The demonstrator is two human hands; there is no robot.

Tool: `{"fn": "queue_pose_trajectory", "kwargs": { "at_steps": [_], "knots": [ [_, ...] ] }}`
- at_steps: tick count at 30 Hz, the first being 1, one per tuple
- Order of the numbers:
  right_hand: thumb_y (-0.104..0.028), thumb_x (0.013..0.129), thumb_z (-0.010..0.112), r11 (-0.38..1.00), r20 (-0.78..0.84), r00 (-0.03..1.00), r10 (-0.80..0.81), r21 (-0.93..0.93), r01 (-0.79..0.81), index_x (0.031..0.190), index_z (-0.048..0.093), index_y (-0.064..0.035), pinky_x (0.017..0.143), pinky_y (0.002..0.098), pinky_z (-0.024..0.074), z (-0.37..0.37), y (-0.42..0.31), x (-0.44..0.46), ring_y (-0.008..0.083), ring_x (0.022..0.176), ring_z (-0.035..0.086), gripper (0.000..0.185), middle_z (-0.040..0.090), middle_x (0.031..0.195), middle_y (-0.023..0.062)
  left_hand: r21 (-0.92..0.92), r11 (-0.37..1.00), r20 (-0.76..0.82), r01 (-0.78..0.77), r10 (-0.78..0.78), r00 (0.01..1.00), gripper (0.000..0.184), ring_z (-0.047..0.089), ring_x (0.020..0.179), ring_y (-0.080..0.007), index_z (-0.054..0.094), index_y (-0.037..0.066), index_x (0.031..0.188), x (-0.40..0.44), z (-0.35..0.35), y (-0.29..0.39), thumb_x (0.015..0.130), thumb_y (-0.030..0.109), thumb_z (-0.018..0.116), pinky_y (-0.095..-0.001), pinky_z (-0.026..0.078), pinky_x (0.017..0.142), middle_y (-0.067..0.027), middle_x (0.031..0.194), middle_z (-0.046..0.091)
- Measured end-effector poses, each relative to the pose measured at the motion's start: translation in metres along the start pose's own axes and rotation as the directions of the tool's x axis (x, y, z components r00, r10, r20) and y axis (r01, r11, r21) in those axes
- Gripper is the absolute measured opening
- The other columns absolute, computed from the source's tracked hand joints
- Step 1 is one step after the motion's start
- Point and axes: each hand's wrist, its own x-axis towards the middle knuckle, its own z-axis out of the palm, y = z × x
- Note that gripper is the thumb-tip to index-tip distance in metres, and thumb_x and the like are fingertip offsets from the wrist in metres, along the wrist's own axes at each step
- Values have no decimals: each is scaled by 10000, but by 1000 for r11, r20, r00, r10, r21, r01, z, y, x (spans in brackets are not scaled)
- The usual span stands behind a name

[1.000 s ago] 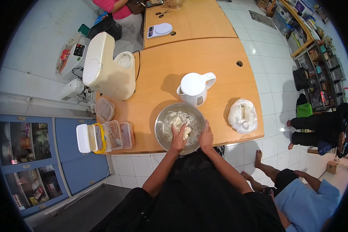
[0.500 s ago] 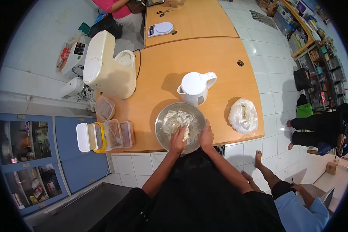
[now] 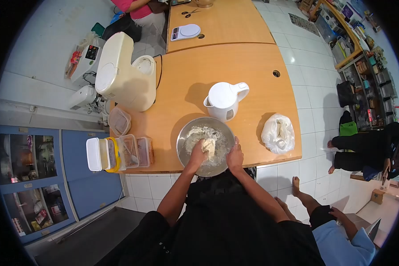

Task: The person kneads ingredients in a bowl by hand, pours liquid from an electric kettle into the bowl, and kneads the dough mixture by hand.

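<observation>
A metal mixing bowl [image 3: 228,133] stands at the front edge of the table, with pale flour and shaggy dough [image 3: 209,148] inside. My left hand [image 3: 198,154] is down in the bowl, its fingers closed round a lump of the dough. On the right side of the bowl, my right hand [image 3: 235,157] grips the rim, thumb up along the edge. Just behind the bowl is a white electric kettle [image 3: 223,97], its spout to the left.
A tied plastic bag [image 3: 278,134] lies to the right on the wooden table [image 3: 248,62]. Plastic containers [image 3: 127,151] and a cream stand mixer [image 3: 124,80] stand left. Farther back are a kitchen scale [image 3: 185,32] and scissors [image 3: 191,13]. Other people are nearby.
My left hand has shifted slightly left and up and now holds a clump of dough, where its fingers were pressed down into the mix. My right hand stays on the rim.
</observation>
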Motion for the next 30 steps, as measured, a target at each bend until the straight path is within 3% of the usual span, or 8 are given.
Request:
{"fn": "queue_pose_trajectory", "kwargs": {
  "at_steps": [3,4,12,15,18,21,24,30],
  "knots": [
    [-27,889,500,1000,-2,1000,-20,4,20,1446,274,-107,822,564,481,2,1,1,479,980,602,606,580,1139,270,291,945,178,-150,101,979,641,390,1277,-543,425,-12,1374,13,32,-59,803,160,660,-497,332,1095,-372,1336,445],
    [-27,890,499,1000,16,1000,-12,-1,12,1447,272,-107,821,563,482,2,-3,0,480,976,603,607,580,1141,271,277,961,131,-6,-32,991,684,338,1329,-529,383,-14,1414,2,43,-48,819,194,649,-505,261,1139,-393,1360,409],
    [-36,893,494,999,8,1000,-27,35,27,1455,269,-108,813,552,497,2,3,-2,484,956,613,609,585,1171,280,311,931,-63,-191,220,973,650,507,1235,-417,532,45,1338,-52,25,56,698,-8,631,-441,421,1040,-261,1297,559],
    [-33,887,503,999,-12,999,-36,16,37,1455,269,-111,821,551,497,6,6,0,484,969,612,619,584,1177,279,367,881,8,-299,318,948,725,514,1213,-439,499,43,1361,-50,11,68,654,-54,628,-451,416,1037,-300,1362,468],
    [-29,884,505,1000,25,1000,-15,25,14,1455,266,-109,825,552,495,0,1,0,486,965,612,624,586,1171,283,269,963,44,-13,1,999,798,481,1244,-448,451,48,1396,-60,1,102,631,-76,638,-463,389,1060,-332,1433,314],
    [-26,885,497,999,17,999,-36,18,36,1454,266,-108,831,554,491,-1,1,-1,485,973,611,620,587,1171,285,292,948,-75,-126,154,985,816,450,1273,-441,420,50,1416,-58,10,77,642,-60,656,-471,363,1084,-344,1458,182],
    [-24,886,492,1000,25,999,-20,11,20,1451,268,-100,837,556,488,-2,-1,-1,487,981,606,612,589,1165,286,415,904,-108,-105,163,981,852,420,1292,-461,394,55,1436,-63,17,75,639,-20,684,-455,355,1097,-315,1430,309],
    [-16,880,506,999,11,999,-38,33,38,1446,266,-79,830,551,492,6,5,0,491,965,607,618,586,1152,300,517,827,296,-221,69,953,667,385,1325,-435,417,87,1364,-47,34,23,742,119,654,-493,390,1057,-168,1437,400]
  ]
}}
